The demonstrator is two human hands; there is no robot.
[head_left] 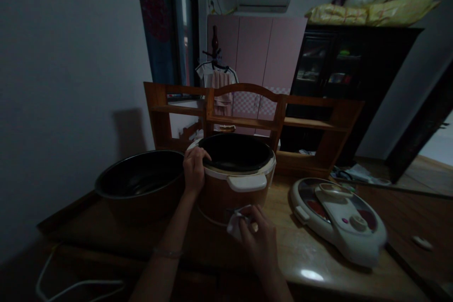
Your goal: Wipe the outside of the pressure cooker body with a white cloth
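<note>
Your left grip (194, 170): clasping cooker (221, 196) rim | your right grip (258, 235): pinching white cloth (234, 226) by cooker's lower front | lid (338, 226): on bench (283, 247)

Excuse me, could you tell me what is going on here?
The person's left hand is on the upper edge of an open cooker, while the right hand holds a white cloth or tissue close to its lower front. A lid lies on the table to the right, and a dark pot stands to the left.
</note>
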